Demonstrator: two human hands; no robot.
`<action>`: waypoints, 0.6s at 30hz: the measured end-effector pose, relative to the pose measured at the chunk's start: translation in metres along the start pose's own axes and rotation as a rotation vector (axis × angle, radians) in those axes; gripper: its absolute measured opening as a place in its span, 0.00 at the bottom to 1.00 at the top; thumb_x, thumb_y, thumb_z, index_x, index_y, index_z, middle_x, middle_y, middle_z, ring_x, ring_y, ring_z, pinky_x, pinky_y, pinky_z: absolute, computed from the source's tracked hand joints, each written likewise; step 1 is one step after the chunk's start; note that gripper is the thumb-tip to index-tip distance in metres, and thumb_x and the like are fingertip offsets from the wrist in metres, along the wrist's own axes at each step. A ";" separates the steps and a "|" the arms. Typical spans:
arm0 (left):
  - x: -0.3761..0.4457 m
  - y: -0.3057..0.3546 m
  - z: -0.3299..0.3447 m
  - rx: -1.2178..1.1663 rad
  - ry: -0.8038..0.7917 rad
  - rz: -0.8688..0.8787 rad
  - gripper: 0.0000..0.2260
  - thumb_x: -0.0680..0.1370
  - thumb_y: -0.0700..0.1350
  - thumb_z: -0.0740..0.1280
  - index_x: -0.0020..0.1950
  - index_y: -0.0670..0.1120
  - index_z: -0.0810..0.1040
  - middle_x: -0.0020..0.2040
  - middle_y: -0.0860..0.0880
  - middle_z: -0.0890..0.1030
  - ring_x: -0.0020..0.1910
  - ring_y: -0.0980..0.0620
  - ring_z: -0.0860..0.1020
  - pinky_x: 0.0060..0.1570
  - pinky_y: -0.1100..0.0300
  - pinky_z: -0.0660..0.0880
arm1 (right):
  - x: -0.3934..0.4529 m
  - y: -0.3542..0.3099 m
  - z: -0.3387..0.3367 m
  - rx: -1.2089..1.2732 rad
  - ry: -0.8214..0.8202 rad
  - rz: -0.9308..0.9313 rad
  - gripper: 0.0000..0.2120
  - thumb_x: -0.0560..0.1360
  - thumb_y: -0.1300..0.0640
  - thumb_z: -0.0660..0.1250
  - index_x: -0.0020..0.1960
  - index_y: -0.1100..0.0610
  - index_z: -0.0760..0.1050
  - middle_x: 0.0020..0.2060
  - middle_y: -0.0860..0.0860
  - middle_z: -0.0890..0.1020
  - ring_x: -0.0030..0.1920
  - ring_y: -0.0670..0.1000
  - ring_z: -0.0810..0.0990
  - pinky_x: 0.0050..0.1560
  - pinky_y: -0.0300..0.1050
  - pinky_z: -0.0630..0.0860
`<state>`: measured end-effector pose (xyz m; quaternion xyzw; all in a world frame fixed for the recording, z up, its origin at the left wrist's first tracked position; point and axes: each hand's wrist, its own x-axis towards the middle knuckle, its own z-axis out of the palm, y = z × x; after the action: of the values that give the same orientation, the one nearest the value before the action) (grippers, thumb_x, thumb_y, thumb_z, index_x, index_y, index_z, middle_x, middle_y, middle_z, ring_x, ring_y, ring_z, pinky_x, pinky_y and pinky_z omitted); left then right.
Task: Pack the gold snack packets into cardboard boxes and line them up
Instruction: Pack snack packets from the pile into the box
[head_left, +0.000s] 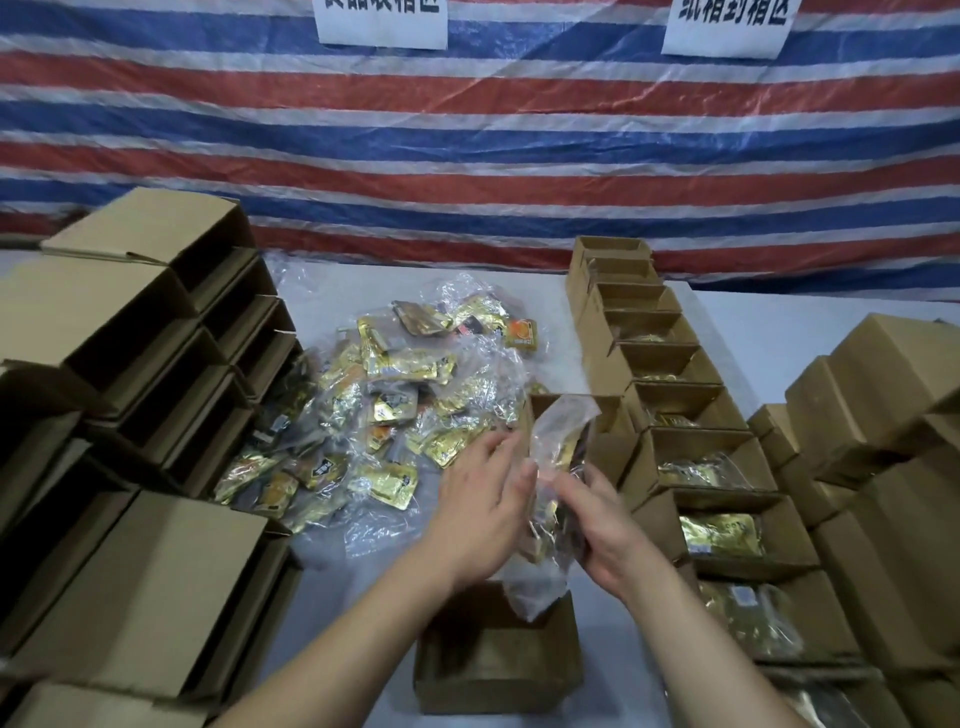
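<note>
A clear plastic bag of gold snack packets (557, 470) stands upright between my hands, above a small open cardboard box (498, 670) near the front edge. My right hand (597, 525) grips the bag's right side. My left hand (480, 499) touches its left side with fingers spread and nearly straight. Behind them a heap of loose gold snack packets (384, 410) lies on crumpled clear plastic in the middle of the table. A row of open boxes (670, 364) with gold packets inside runs from back to front on the right.
Stacks of empty cardboard boxes (140, 374) fill the left side. More closed boxes (883, 431) are piled at the far right. One open box (608, 421) stands just behind the held bag. A striped tarpaulin (467, 130) with two paper signs hangs behind the white table (779, 332).
</note>
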<state>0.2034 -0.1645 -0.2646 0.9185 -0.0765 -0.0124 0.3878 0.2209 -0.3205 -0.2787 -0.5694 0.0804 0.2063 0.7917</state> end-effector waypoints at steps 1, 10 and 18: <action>-0.007 -0.016 0.002 -0.108 -0.018 -0.074 0.35 0.78 0.69 0.41 0.76 0.51 0.63 0.75 0.51 0.65 0.73 0.55 0.61 0.70 0.62 0.54 | -0.002 0.007 -0.003 -0.103 0.022 -0.017 0.28 0.64 0.52 0.78 0.62 0.51 0.76 0.51 0.50 0.86 0.51 0.52 0.85 0.43 0.43 0.80; -0.086 -0.143 0.058 -0.197 -0.317 -0.455 0.11 0.85 0.50 0.54 0.61 0.55 0.74 0.63 0.53 0.77 0.62 0.60 0.73 0.65 0.68 0.65 | -0.007 0.078 -0.012 -1.062 -0.500 -0.075 0.24 0.67 0.50 0.73 0.59 0.35 0.72 0.51 0.39 0.80 0.51 0.38 0.79 0.53 0.36 0.76; -0.086 -0.149 0.063 -0.385 -0.250 -0.443 0.11 0.84 0.49 0.55 0.52 0.52 0.77 0.50 0.56 0.81 0.50 0.68 0.76 0.52 0.76 0.67 | 0.014 0.116 -0.012 -1.342 -0.670 0.306 0.10 0.67 0.50 0.67 0.48 0.48 0.74 0.37 0.44 0.79 0.39 0.45 0.77 0.43 0.44 0.76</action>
<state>0.1326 -0.0944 -0.4183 0.8138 0.0818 -0.2236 0.5301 0.1859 -0.2980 -0.3885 -0.8177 -0.2286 0.4799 0.2211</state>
